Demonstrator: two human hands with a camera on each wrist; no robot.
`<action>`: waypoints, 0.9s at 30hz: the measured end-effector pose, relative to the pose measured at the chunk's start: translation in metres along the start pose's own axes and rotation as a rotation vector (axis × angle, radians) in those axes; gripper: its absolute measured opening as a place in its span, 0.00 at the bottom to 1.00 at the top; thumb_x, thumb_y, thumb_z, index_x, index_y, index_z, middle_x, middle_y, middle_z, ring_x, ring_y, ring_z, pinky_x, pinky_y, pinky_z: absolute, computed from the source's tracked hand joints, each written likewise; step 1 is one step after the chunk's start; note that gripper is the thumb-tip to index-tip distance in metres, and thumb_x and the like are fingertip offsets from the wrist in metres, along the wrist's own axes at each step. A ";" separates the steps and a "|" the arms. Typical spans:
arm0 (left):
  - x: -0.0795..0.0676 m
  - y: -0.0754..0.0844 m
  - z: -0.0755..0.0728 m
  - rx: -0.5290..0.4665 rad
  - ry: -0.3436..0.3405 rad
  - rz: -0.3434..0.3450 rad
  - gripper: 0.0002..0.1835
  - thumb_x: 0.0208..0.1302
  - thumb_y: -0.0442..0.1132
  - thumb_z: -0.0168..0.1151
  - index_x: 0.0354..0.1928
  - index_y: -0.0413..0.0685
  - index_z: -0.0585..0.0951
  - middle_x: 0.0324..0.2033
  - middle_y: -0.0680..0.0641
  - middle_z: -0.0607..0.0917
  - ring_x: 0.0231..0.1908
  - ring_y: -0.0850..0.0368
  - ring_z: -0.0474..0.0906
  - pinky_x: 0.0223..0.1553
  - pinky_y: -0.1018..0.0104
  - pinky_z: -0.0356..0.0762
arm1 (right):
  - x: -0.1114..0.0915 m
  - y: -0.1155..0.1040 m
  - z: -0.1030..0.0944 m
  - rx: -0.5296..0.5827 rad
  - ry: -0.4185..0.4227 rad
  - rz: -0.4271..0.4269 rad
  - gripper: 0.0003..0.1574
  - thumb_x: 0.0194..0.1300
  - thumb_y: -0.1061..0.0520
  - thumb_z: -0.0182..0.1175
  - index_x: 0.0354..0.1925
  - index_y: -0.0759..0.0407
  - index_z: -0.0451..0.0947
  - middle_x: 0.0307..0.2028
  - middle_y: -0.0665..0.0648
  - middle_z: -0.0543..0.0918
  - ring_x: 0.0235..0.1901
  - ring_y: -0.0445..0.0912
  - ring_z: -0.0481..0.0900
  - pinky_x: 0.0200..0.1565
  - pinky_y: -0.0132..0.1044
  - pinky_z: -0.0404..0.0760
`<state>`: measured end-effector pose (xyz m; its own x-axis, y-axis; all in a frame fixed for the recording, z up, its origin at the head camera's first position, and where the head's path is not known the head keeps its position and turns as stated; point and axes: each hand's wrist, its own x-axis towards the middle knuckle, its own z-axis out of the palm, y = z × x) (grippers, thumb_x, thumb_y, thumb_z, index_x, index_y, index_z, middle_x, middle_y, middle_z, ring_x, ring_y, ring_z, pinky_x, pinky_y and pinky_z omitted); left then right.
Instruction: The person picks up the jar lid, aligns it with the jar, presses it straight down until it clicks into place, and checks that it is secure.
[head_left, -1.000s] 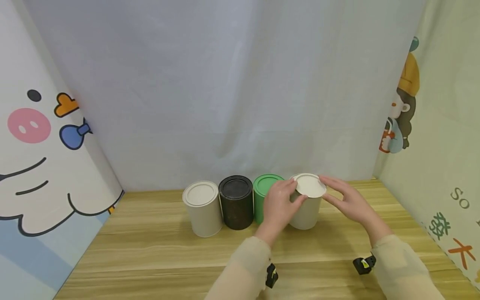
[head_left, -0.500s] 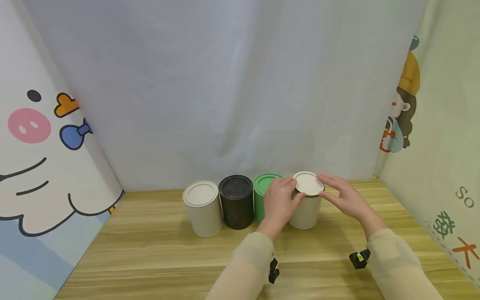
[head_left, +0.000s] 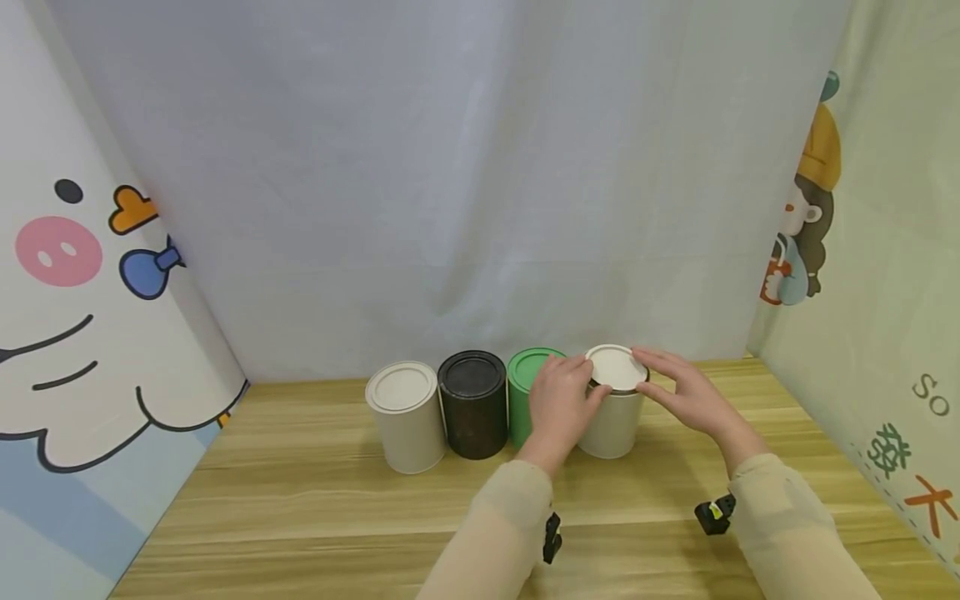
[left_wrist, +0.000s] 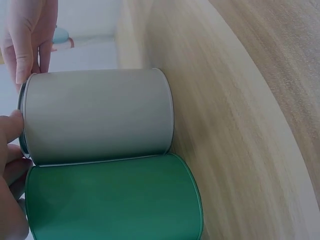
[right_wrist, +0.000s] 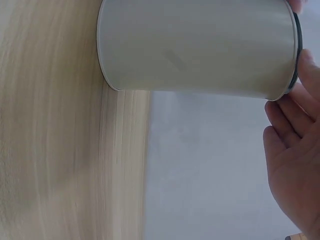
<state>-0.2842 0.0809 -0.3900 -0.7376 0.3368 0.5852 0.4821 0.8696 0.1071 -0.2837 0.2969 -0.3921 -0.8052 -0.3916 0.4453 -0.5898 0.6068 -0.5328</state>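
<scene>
At the right end of the row stands a white can (head_left: 611, 427), upright on the table. On its mouth is a white lid (head_left: 617, 368), with a dark band showing under its front edge. My left hand (head_left: 558, 404) holds the lid's left side, thumb toward the front and fingers farther back. Opposite it, my right hand (head_left: 693, 396) has thumb and fingertips at the lid's right edge. The left wrist view shows the same can (left_wrist: 100, 115) against a green can (left_wrist: 115, 200). In the right wrist view, fingertips reach the dark band (right_wrist: 297, 50) at the can's top.
Left of the green can (head_left: 534, 367) stand a black can (head_left: 474, 417) and another white can (head_left: 411, 433), both lidded. The wooden table (head_left: 337, 533) ends at a pale curtain (head_left: 450, 208) behind the cans. Printed panels flank both sides.
The lid has shifted slightly left and back to line up over the can, and the dark band has come into view. Both hands moved with it; the other cans stayed put.
</scene>
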 end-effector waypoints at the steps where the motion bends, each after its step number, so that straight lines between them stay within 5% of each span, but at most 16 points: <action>1: 0.001 0.001 -0.001 0.007 -0.013 -0.005 0.16 0.61 0.57 0.69 0.32 0.52 0.83 0.45 0.57 0.87 0.49 0.59 0.81 0.66 0.62 0.67 | 0.000 0.000 0.000 0.000 -0.005 0.008 0.31 0.68 0.63 0.61 0.65 0.76 0.67 0.64 0.75 0.69 0.63 0.72 0.64 0.60 0.69 0.64; 16: 0.005 0.007 -0.006 0.081 -0.135 -0.051 0.15 0.66 0.58 0.63 0.37 0.56 0.85 0.48 0.58 0.86 0.53 0.59 0.79 0.70 0.57 0.60 | 0.001 -0.005 -0.005 -0.005 -0.080 0.099 0.33 0.71 0.59 0.60 0.68 0.74 0.65 0.67 0.74 0.66 0.66 0.70 0.61 0.62 0.68 0.62; 27: 0.005 0.006 -0.006 0.132 -0.203 -0.058 0.18 0.70 0.59 0.56 0.45 0.57 0.86 0.53 0.58 0.84 0.56 0.59 0.77 0.71 0.57 0.58 | 0.002 -0.006 -0.004 -0.014 -0.085 0.083 0.33 0.72 0.57 0.59 0.67 0.75 0.65 0.67 0.74 0.66 0.65 0.71 0.61 0.62 0.67 0.63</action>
<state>-0.2826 0.0859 -0.3817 -0.8483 0.3391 0.4067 0.3803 0.9246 0.0223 -0.2816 0.2953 -0.3852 -0.8541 -0.3960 0.3372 -0.5201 0.6493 -0.5549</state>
